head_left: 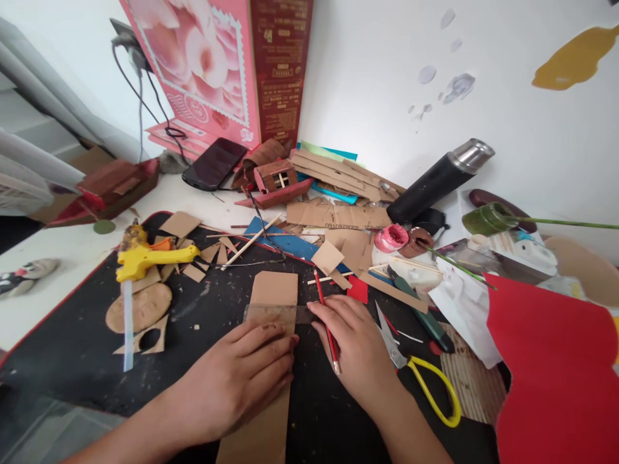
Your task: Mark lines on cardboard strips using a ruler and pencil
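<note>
A long strip of brown cardboard (274,287) runs lengthwise over the black mat, its far corners trimmed. Across it lies a clear ruler (271,314). My left hand (242,374) is closed over the strip just below the ruler, fingers together and bent at its right edge; the thumb is hidden. In my right hand (355,341) a red pencil (320,290) rests between thumb and fingers, its point facing away and its eraser end toward me. The right thumb and index fingertip pinch the ruler's right end.
Left lie a yellow glue gun (155,256) and a round cardboard piece (140,307). Yellow-handled scissors (435,386), a green utility knife (420,312) and red paper (551,374) are right. Behind are cardboard scraps, a small boat model (275,180), paint jars (391,238) and a black flask (435,183).
</note>
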{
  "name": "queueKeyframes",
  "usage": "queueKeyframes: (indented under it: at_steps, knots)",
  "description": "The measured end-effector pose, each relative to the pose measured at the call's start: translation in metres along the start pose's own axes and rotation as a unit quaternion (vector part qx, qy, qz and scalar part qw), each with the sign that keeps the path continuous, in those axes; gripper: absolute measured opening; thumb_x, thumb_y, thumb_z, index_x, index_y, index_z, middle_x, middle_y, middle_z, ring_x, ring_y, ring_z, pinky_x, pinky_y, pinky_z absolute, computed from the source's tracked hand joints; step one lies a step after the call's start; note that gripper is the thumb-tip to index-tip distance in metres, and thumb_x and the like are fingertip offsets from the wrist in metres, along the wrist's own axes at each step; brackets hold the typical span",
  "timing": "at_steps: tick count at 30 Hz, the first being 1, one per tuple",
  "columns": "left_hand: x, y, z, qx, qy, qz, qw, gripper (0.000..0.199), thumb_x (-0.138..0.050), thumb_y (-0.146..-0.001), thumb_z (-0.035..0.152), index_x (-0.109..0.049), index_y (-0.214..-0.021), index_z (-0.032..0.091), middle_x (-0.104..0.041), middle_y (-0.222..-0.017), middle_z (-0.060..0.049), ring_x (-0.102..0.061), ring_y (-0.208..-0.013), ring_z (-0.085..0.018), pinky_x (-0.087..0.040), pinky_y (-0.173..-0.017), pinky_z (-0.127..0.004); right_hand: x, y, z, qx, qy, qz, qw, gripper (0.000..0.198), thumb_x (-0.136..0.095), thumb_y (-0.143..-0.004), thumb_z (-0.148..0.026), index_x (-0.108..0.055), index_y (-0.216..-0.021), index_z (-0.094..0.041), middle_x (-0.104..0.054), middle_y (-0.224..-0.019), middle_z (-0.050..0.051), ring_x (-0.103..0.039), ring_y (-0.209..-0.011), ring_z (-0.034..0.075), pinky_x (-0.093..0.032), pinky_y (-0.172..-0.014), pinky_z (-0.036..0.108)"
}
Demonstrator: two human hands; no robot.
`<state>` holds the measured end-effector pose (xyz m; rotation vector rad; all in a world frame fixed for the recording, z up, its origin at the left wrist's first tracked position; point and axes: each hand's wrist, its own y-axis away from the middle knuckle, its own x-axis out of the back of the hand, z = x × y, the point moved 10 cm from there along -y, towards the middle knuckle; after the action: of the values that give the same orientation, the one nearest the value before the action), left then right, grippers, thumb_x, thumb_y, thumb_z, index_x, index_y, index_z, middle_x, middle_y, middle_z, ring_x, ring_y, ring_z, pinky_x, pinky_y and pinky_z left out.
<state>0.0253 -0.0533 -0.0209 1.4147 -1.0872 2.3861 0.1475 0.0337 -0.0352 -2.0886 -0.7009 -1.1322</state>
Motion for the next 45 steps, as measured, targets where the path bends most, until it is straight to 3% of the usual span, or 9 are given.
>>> queueKeyframes:
  at_steps: [9, 14, 20, 29, 39, 45]
  knots:
    - [0.005, -0.003, -0.005, 0.015, 0.008, 0.005, 1.0, 0.023, -0.054, -0.114, 0.019, -0.076, -0.119, 0.016, -0.086, -0.125, -0.005, -0.079, -0.116, -0.021, -0.062, -0.105, -0.034, 0.003, 0.0, 0.001, 0.003, 0.004, 0.003, 1.0, 0.028, -0.061, -0.112, -0.011, -0.075, -0.135, -0.016, -0.083, -0.119, 0.015, -0.076, -0.113, 0.036, -0.066, -0.096, 0.054]
    - [0.006, 0.001, -0.003, -0.02, -0.009, -0.046, 0.999, 0.038, -0.039, -0.117, 0.015, -0.074, -0.132, 0.014, -0.082, -0.138, -0.007, -0.074, -0.129, -0.02, -0.057, -0.114, -0.035, 0.004, 0.0, 0.003, 0.003, 0.002, 0.005, 1.0, 0.028, -0.06, -0.112, -0.012, -0.074, -0.135, -0.018, -0.084, -0.118, 0.015, -0.077, -0.112, 0.035, -0.067, -0.095, 0.055]
    - [0.013, 0.014, -0.014, 0.054, -0.081, 0.007, 0.995, 0.023, -0.066, -0.107, 0.014, -0.077, -0.126, 0.018, -0.083, -0.135, -0.006, -0.072, -0.135, -0.023, -0.054, -0.117, -0.037, 0.002, 0.002, 0.006, -0.005, 0.002, 0.005, 1.0, 0.029, -0.06, -0.113, -0.013, -0.073, -0.138, -0.019, -0.084, -0.12, 0.015, -0.077, -0.113, 0.036, -0.067, -0.096, 0.057]
    - [0.01, 0.014, -0.012, 0.07, -0.109, 0.001, 0.992, 0.025, -0.061, -0.109, 0.015, -0.077, -0.128, 0.015, -0.082, -0.139, -0.006, -0.075, -0.134, -0.025, -0.059, -0.11, -0.037, 0.001, 0.002, 0.006, -0.007, -0.006, -0.006, 1.0, 0.029, -0.061, -0.112, -0.013, -0.072, -0.138, -0.017, -0.083, -0.121, 0.016, -0.076, -0.114, 0.037, -0.066, -0.096, 0.057]
    - [0.009, 0.016, -0.013, 0.079, -0.115, -0.005, 0.99, 0.026, -0.062, -0.108, 0.016, -0.077, -0.13, 0.014, -0.081, -0.141, -0.007, -0.074, -0.137, -0.026, -0.062, -0.111, -0.038, 0.001, -0.002, 0.01, -0.007, -0.012, 0.012, 1.0, 0.031, -0.061, -0.113, -0.018, -0.074, -0.141, -0.024, -0.083, -0.117, 0.014, -0.078, -0.109, 0.035, -0.066, -0.094, 0.055]
    - [0.011, 0.013, -0.014, 0.085, -0.109, 0.002, 0.99, 0.024, -0.063, -0.108, 0.017, -0.077, -0.127, 0.015, -0.082, -0.138, -0.005, -0.075, -0.133, -0.025, -0.062, -0.109, -0.039, 0.002, -0.004, 0.007, 0.007, 0.0, 0.014, 1.0, 0.027, -0.06, -0.115, -0.017, -0.072, -0.138, -0.02, -0.082, -0.115, 0.014, -0.076, -0.107, 0.034, -0.067, -0.092, 0.054]
